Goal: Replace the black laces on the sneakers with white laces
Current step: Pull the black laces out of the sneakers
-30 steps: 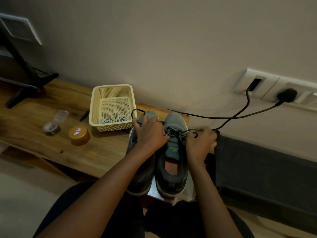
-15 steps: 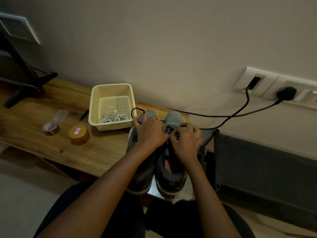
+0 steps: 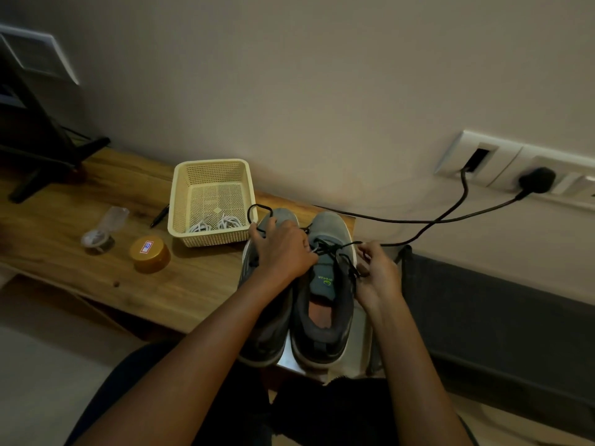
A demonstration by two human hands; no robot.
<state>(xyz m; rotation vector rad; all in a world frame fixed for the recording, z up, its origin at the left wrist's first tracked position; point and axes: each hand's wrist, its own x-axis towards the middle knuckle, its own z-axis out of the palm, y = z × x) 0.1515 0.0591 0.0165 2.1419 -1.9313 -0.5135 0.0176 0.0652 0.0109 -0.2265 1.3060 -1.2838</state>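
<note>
**Head view.**

- Item: sneakers (image 3: 326,280), grey, a pair set side by side at the right end of the table (image 3: 64,239), toes toward its back edge and heels toward the person.
- Black laces (image 3: 335,251): thin, limp cord, light, and likely to snag in the eyelets. They are best taken close to an eyelet and drawn out one crossing at a time.
- Left hand (image 3: 283,252): its fingers are curled over the forepart of the left sneaker, and a loop of black lace stands out by the thumb.
- Right hand (image 3: 376,272): its fingers (image 3: 362,249) pinch a strand drawn sideways from the right sneaker. The upper crossings look loosened.
- White laces (image 3: 214,223): coiled in the cream basket (image 3: 212,162), which stands just beside the left toe and within easy reach.
- Other stock on the table: gold lid (image 3: 149,254), clear plastic piece (image 3: 103,230), pen (image 3: 159,215), and a black stand (image 3: 38,149) at the far left end.
- Obstruction: black power cables (image 3: 434,220) run from the wall sockets close behind the right hand. A lace pulled out there could tangle with them.
</note>
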